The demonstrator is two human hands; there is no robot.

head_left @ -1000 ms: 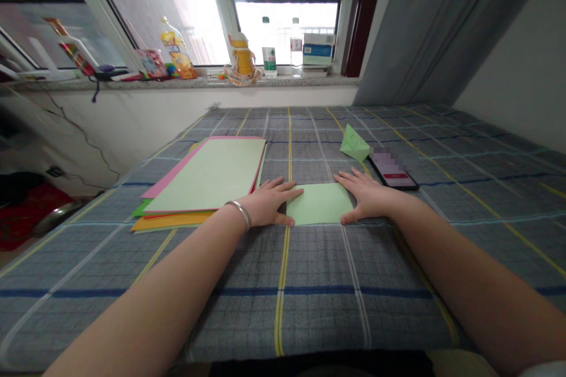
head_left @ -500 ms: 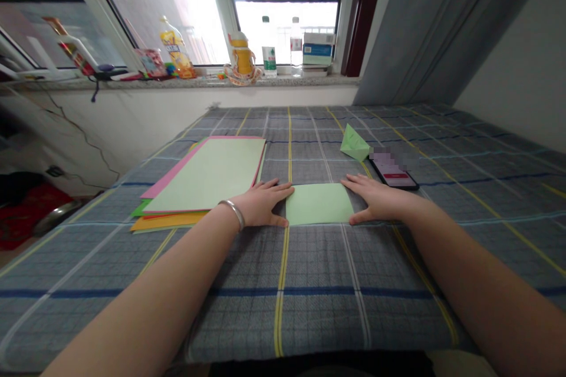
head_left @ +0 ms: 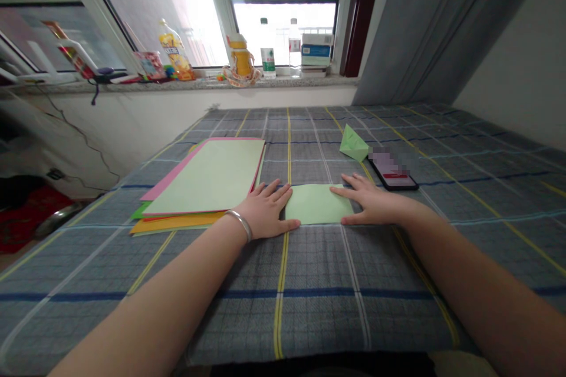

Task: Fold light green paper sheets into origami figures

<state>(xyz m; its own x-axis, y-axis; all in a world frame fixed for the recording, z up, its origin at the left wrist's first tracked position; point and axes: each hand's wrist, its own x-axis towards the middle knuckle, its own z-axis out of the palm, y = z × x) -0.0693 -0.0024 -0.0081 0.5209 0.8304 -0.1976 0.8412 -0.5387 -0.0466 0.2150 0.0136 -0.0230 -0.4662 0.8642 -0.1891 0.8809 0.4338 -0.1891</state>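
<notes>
My left hand [head_left: 264, 210] is spread, palm down, its thumb on the left end of the green sheet [head_left: 318, 204]. My right hand [head_left: 369, 200] is spread too, fingers on the right end. The sheet lies flat on the checked cloth [head_left: 318, 265], between the paper stack [head_left: 210, 177] and the phone [head_left: 392, 169].

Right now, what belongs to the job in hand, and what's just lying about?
Job, apparently:
- pale green paper rectangle between left hand and right hand
- likely stacked coloured paper sheets, folded green paper shape

Lying about:
- yellow strapped bottle
- blue-and-white box
- perhaps black-edged phone
</notes>
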